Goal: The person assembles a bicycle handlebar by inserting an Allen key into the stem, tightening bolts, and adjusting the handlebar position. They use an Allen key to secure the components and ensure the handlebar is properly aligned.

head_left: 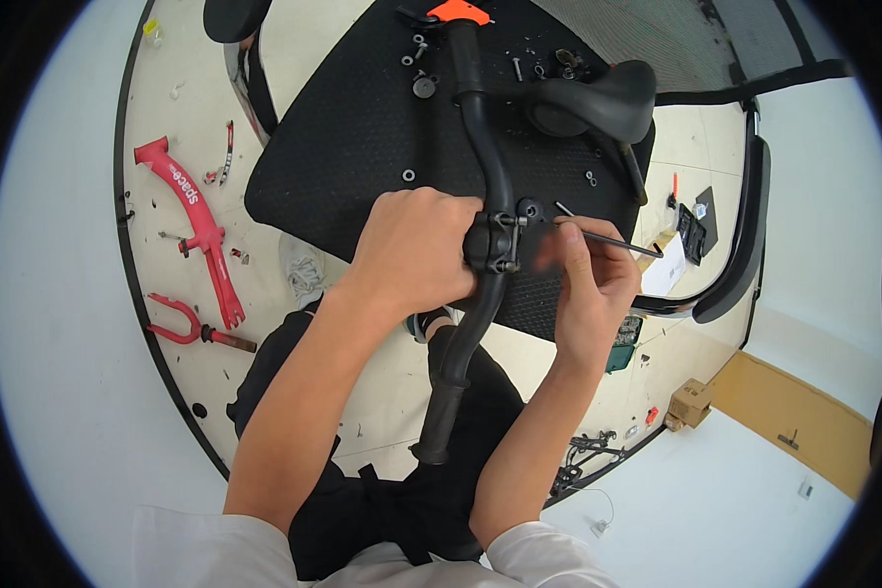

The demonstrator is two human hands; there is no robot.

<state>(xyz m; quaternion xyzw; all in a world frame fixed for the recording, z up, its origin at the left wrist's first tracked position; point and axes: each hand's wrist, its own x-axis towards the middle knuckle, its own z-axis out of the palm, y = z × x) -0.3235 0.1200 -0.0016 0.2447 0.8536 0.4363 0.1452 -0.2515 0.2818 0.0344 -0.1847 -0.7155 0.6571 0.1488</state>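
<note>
A black bicycle handlebar (492, 162) lies across the black chair seat (353, 127), its lower grip (440, 421) reaching over my lap. At the middle of the bar is a black stem clamp (493, 243) with bolts on its right side. My left hand (412, 245) is closed around the stem from the left; its fingertips are hidden. To the right of the clamp, my right hand (598, 289) pinches a thin dark hex key (617, 243) between thumb and fingers. The key's bent end points right, away from the clamp, and part of the fingers is blurred.
On the seat lie a black saddle (598, 103) and several loose bolts, nuts and washers (408, 176). A pink bicycle frame (198, 216) and pink fork (191, 328) rest on the floor at left. A chair armrest (740, 245) curves along the right, near a cardboard box (691, 402).
</note>
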